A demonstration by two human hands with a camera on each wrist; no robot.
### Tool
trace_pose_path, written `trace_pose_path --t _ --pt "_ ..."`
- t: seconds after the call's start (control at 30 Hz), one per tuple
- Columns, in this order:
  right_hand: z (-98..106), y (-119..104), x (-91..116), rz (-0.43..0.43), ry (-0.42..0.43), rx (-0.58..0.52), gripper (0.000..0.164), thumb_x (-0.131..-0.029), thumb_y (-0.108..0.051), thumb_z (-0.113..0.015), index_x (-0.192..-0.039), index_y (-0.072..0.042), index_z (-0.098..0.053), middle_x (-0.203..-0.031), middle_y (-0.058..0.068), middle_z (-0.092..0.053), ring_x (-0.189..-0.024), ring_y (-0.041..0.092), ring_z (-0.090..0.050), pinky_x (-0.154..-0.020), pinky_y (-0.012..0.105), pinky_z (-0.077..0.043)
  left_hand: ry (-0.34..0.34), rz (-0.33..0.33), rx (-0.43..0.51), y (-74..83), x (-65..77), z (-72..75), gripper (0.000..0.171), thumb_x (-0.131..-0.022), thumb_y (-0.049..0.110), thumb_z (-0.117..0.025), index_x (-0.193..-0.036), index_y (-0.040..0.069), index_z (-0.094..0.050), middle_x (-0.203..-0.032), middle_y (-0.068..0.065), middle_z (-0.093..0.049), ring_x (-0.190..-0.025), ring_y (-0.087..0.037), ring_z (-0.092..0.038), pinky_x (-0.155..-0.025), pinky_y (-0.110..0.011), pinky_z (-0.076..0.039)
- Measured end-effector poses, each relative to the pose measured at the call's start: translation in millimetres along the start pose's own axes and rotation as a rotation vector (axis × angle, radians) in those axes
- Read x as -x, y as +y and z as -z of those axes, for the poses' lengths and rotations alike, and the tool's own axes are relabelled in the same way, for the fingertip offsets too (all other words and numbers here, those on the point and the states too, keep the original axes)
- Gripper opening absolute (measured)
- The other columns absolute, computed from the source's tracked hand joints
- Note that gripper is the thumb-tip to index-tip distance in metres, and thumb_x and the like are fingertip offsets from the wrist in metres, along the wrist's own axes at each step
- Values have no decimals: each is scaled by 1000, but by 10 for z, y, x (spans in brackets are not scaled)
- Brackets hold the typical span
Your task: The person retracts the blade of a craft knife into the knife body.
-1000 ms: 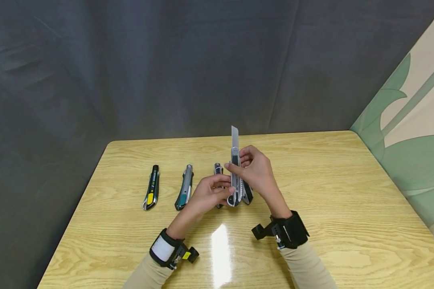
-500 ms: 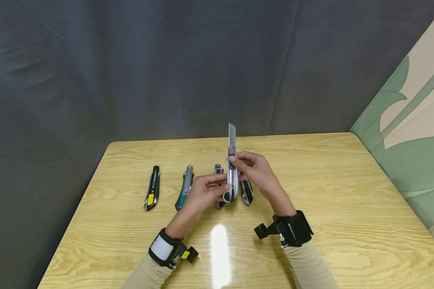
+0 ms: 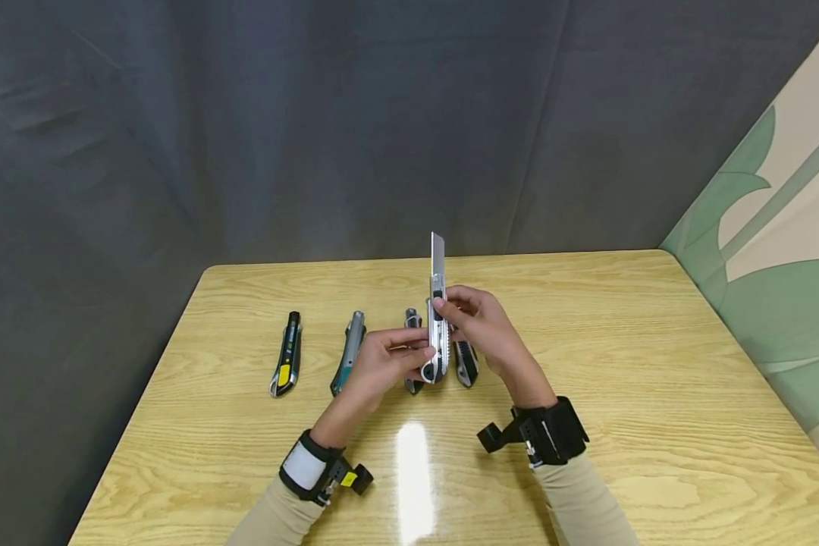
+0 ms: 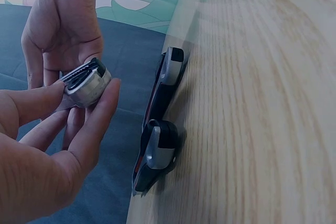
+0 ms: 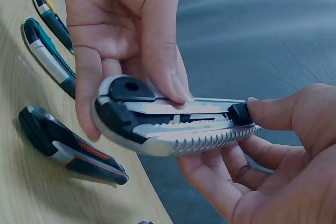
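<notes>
A silver utility knife with a black slider is held above the table, its long blade extended toward the back. My left hand pinches the rear end of the handle between thumb and fingers. On the other side my right hand grips the front part of the handle, with its thumb against the slider. In the left wrist view the rounded handle end shows between the fingers. The blade is out of sight in the right wrist view.
Several more utility knives lie in a row: a black and yellow one, a grey and teal one, an orange-trimmed one and a black-grey one. A dark curtain hangs behind the wooden table.
The right thumb has moved from across the handle onto the slider, and the knife has shifted slightly left and back. Over the last half second hardly anything has moved.
</notes>
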State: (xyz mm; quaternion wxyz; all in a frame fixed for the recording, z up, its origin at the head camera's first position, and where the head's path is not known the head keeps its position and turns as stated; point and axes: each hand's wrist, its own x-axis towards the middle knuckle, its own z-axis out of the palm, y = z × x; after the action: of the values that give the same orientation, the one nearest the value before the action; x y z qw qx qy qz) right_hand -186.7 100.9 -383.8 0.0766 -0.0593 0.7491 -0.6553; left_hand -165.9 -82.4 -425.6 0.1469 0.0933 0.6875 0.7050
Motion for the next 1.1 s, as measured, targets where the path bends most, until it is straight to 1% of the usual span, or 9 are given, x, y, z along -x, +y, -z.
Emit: trace_pose_path --t 0.17,0.3,0.4,0.5,0.63,0.73,0.9,1.0,1.1 --pt "-10 0 4 9 -23 -9 28 -94 -23 -58 -110 0 -60 -88 8 -59 -76 22 -57 -63 40 -58 -4 14 -8 0 7 7 36 -85 9 -69 -120 6 -64 -111 -23 -65 -91 -25 -66 -70 -45 -62" --pt "-10 15 4 12 -29 -19 27 -94 -22 -58 -111 -1 -60 -88 8 -58 -75 21 -56 -60 35 -56 -30 16 -9 52 26 9 37 -86 6 -67 -123 1 -61 -113 -26 -64 -93 -26 -65 -74 -53 -60" --pt "-6 20 8 12 -35 -27 27 -94 -21 -58 -111 -1 -60 -89 8 -58 -75 21 -56 -60 34 -56 -40 14 -15 146 65 1 36 -86 4 -65 -122 -1 -60 -113 -28 -63 -93 -27 -65 -73 -50 -61" --pt "-3 16 17 14 -37 -33 26 -94 -19 -58 -112 -1 -59 -89 8 -57 -74 21 -56 -60 33 -56 -37 6 -12 224 103 -15 36 -86 3 -65 -121 -2 -61 -112 -29 -63 -92 -27 -65 -69 -42 -62" --pt "-5 5 27 12 -37 -48 25 -93 -16 -59 -113 0 -58 -90 8 -56 -75 20 -56 -60 30 -56 -32 7 -7 254 119 -23 36 -85 3 -66 -120 -3 -61 -112 -28 -63 -90 -26 -66 -65 -33 -62" --pt "-4 2 31 7 -38 -48 25 -92 -15 -60 -114 -1 -58 -91 8 -56 -75 20 -56 -60 28 -55 -36 7 -11 255 118 -20 36 -85 4 -66 -120 -2 -61 -112 -28 -63 -91 -25 -66 -66 -35 -62" --pt "-2 0 34 12 -48 -37 26 -92 -14 -61 -115 -3 -58 -93 9 -56 -77 22 -57 -63 34 -57 -46 0 -26 256 116 -13 34 -86 4 -65 -120 -2 -61 -112 -27 -64 -92 -27 -65 -70 -42 -62" --pt "-1 1 34 15 -55 -34 26 -92 -14 -60 -115 -3 -57 -94 11 -56 -78 23 -57 -65 36 -58 -47 1 -23 257 117 -9 34 -86 4 -65 -120 -2 -61 -113 -27 -64 -92 -28 -65 -68 -39 -62" --pt "-3 -2 38 12 -61 -37 27 -92 -13 -60 -116 -2 -56 -96 12 -56 -80 24 -58 -65 33 -58 -48 -6 -11 254 118 -7 34 -86 3 -65 -120 -3 -61 -113 -28 -64 -93 -29 -65 -63 -32 -62"
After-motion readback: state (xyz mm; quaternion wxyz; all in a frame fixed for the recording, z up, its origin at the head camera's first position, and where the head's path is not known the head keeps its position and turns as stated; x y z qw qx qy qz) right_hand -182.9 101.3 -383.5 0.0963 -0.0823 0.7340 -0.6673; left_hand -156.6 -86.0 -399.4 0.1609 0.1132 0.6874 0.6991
